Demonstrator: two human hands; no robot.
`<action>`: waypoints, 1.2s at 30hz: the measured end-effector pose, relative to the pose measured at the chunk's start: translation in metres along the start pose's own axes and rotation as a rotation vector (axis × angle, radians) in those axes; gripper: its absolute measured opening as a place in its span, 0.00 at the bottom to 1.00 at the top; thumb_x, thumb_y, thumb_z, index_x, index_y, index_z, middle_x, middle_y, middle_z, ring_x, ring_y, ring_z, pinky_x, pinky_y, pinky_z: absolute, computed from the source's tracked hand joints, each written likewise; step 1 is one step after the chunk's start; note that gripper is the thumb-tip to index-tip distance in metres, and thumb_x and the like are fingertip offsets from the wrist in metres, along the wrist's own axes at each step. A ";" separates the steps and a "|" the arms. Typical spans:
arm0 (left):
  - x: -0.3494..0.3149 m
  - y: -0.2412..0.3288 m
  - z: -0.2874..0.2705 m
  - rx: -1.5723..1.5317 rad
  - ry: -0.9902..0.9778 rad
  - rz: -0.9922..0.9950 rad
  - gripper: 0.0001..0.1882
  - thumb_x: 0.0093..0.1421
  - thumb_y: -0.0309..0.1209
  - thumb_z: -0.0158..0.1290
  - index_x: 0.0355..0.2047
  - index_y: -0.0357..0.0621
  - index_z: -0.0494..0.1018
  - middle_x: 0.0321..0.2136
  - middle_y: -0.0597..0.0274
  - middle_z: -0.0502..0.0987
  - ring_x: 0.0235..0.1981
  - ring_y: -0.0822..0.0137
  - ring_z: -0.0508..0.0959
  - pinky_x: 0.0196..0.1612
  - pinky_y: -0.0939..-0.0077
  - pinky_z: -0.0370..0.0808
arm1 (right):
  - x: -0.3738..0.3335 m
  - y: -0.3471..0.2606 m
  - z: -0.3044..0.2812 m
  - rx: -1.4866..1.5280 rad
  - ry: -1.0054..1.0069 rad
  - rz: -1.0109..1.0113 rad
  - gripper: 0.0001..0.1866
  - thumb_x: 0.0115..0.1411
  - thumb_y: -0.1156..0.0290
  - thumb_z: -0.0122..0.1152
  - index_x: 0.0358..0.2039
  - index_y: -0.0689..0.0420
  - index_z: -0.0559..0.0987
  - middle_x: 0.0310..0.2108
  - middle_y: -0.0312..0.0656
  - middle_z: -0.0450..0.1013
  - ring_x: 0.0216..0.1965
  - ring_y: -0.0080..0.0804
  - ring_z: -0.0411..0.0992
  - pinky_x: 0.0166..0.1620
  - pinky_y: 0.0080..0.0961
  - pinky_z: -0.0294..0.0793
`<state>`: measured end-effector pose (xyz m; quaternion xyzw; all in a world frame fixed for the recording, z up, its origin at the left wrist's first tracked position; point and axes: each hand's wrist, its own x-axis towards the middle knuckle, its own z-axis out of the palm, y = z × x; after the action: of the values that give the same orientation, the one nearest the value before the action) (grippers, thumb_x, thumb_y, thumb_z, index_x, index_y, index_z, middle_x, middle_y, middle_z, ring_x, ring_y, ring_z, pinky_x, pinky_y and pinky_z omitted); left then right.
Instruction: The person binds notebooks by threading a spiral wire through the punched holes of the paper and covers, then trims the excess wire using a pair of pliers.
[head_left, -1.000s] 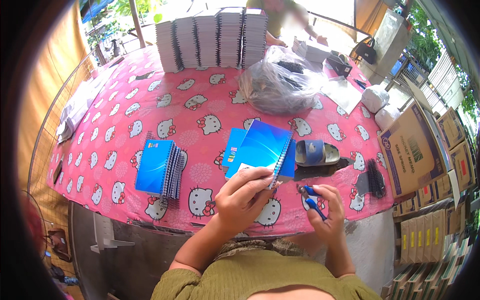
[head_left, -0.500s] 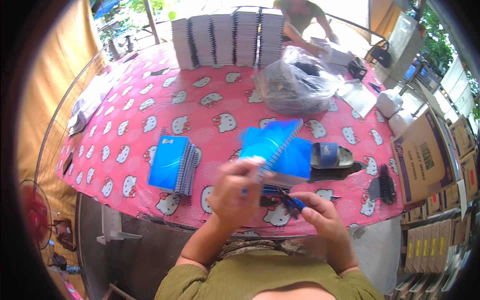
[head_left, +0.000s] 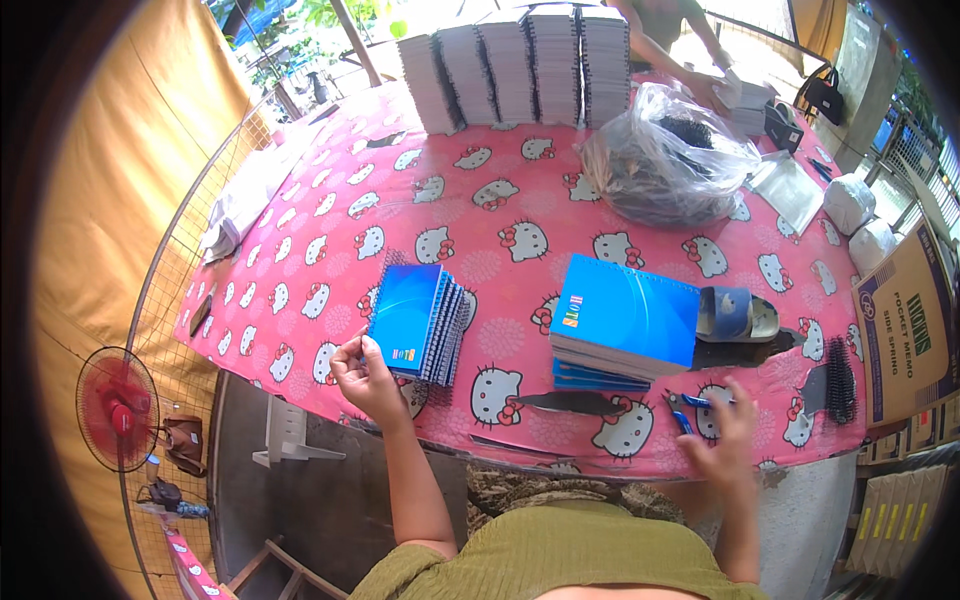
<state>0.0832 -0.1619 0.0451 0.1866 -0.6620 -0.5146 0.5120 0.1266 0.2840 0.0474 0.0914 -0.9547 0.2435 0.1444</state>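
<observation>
Near edge of the table (head_left: 480, 265): our right hand (head_left: 728, 452) loosely holds blue-handled pliers (head_left: 683, 421) between thumb and fingers. Our left hand (head_left: 367, 385), fingers curled, meets the left notebook stack (head_left: 405, 310) at its near left corner; whether it grasps, we cannot tell. Between our hands, farther in: right notebook stack (head_left: 625, 310), sandal (head_left: 725, 313) beside it. Toward the far right corner, clear plastic bag (head_left: 660, 165).

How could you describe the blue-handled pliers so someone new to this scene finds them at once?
On the pink-covered table, find the blue notebook stack beside the sandal. On its near side, at the person's right hand, are the pliers. Unlike these neighbours, they have two splayed blue handles and a dark tip.
</observation>
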 end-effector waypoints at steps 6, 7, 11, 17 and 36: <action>0.015 0.022 -0.003 0.050 -0.132 -0.067 0.18 0.61 0.21 0.50 0.51 0.36 0.63 0.44 0.52 0.78 0.37 0.72 0.76 0.45 0.80 0.71 | 0.044 0.170 -0.049 -0.560 0.395 0.477 0.26 0.54 0.60 0.66 0.49 0.63 0.74 0.51 0.54 0.68 0.53 0.53 0.65 0.55 0.42 0.65; 0.017 0.029 -0.002 0.078 -0.176 -0.107 0.20 0.61 0.21 0.50 0.53 0.36 0.63 0.45 0.52 0.77 0.40 0.70 0.76 0.47 0.78 0.71 | 0.048 0.185 -0.052 -0.676 0.374 0.580 0.21 0.54 0.64 0.65 0.46 0.61 0.76 0.47 0.53 0.70 0.51 0.52 0.67 0.52 0.42 0.67; 0.017 0.048 0.019 0.237 -0.082 0.251 0.24 0.61 0.22 0.51 0.58 0.40 0.61 0.51 0.52 0.73 0.52 0.63 0.72 0.53 0.72 0.69 | 0.047 0.230 -0.053 -0.532 0.175 0.665 0.11 0.54 0.69 0.64 0.38 0.57 0.77 0.38 0.49 0.72 0.44 0.49 0.72 0.44 0.43 0.72; -0.027 0.169 0.130 -0.003 -0.948 0.454 0.16 0.61 0.27 0.52 0.50 0.39 0.71 0.51 0.51 0.72 0.54 0.58 0.71 0.56 0.63 0.67 | 0.061 0.230 -0.079 -0.640 0.015 0.720 0.07 0.55 0.72 0.61 0.35 0.59 0.77 0.36 0.50 0.73 0.41 0.52 0.74 0.43 0.44 0.72; -0.034 0.160 0.217 0.231 -1.580 0.168 0.09 0.54 0.27 0.60 0.34 0.36 0.80 0.29 0.52 0.81 0.30 0.65 0.80 0.38 0.71 0.75 | 0.126 0.014 -0.074 0.162 0.257 -0.096 0.07 0.54 0.78 0.62 0.34 0.63 0.79 0.32 0.45 0.73 0.30 0.37 0.73 0.33 0.29 0.72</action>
<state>-0.0464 0.0352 0.1800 -0.2313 -0.8896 -0.3825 -0.0937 0.0216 0.3195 0.1437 0.1165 -0.9003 0.3220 0.2689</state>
